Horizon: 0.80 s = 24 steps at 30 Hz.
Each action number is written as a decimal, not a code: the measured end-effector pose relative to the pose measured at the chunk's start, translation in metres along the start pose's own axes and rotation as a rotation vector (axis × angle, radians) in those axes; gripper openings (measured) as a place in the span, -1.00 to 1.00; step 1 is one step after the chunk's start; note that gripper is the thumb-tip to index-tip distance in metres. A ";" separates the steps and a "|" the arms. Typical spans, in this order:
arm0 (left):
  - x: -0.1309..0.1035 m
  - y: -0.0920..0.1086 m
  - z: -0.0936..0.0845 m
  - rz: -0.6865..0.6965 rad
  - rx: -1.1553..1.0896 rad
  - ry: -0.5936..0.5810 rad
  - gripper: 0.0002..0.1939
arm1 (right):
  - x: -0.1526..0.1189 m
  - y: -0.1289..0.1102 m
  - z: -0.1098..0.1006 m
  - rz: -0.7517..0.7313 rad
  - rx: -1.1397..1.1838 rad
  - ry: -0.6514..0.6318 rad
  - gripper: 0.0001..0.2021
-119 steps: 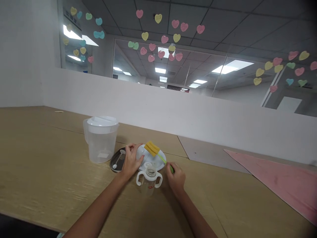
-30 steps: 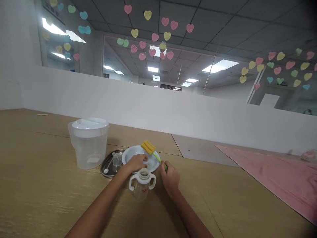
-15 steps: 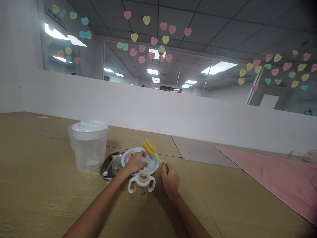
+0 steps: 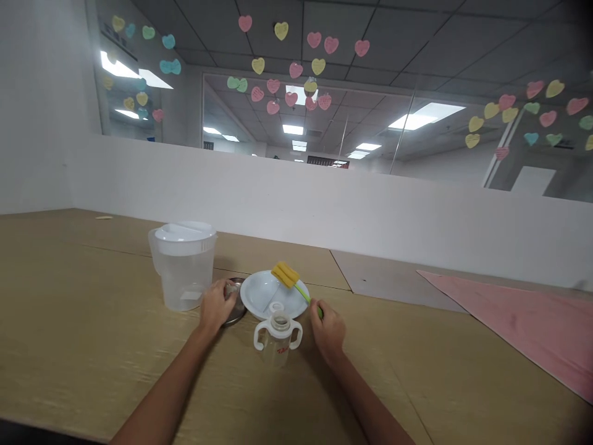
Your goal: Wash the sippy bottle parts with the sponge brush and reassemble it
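Observation:
My right hand [image 4: 328, 330] is closed round the green handle of a sponge bottle brush [image 4: 286, 275]. The brush's yellow head is held over the white bowl [image 4: 250, 300]. In front of the bowl stands an open clear baby bottle [image 4: 278, 346] with two white handles, upright. A small white ring-like part [image 4: 277, 307] shows at the bowl's near rim, just behind the bottle mouth. My left hand [image 4: 217, 307] is over the dark metal tray [image 4: 238, 314], its fingers curled round something clear that I cannot make out. The hand hides most of the tray.
A clear lidded plastic pitcher [image 4: 185, 272] stands left of the tray, close to my left hand. A pink cloth [image 4: 523, 327] lies on the table at the right. A white wall [image 4: 296, 204] rises behind the table, with a window above it.
My left hand has moved left from the bowl to the tray, now covering the clear cup and straw seen there before. My right hand still holds the brush over the bowl. The view has shifted slightly.

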<state>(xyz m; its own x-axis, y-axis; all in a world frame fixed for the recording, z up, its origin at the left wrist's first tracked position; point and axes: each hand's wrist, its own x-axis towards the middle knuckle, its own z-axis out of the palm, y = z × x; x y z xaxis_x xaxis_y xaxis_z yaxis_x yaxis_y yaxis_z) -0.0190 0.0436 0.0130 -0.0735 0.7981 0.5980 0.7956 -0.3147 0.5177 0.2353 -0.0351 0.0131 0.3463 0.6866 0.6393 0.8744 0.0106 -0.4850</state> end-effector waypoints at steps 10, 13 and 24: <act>-0.002 0.011 -0.005 -0.007 0.258 -0.219 -0.76 | -0.001 0.002 0.002 -0.017 0.014 -0.008 -0.55; -0.002 0.013 -0.004 -0.016 0.310 -0.285 -0.77 | -0.001 0.002 0.001 -0.019 0.019 -0.005 -0.55; -0.003 0.029 -0.010 -0.010 0.081 0.044 -0.73 | 0.000 0.001 0.003 -0.028 -0.004 0.009 -0.52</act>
<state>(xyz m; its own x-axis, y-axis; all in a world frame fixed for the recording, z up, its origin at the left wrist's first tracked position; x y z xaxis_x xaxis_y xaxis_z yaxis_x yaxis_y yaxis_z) -0.0019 0.0265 0.0325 -0.1072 0.7770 0.6202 0.8406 -0.2623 0.4739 0.2355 -0.0332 0.0109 0.3250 0.6793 0.6579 0.8850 0.0267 -0.4648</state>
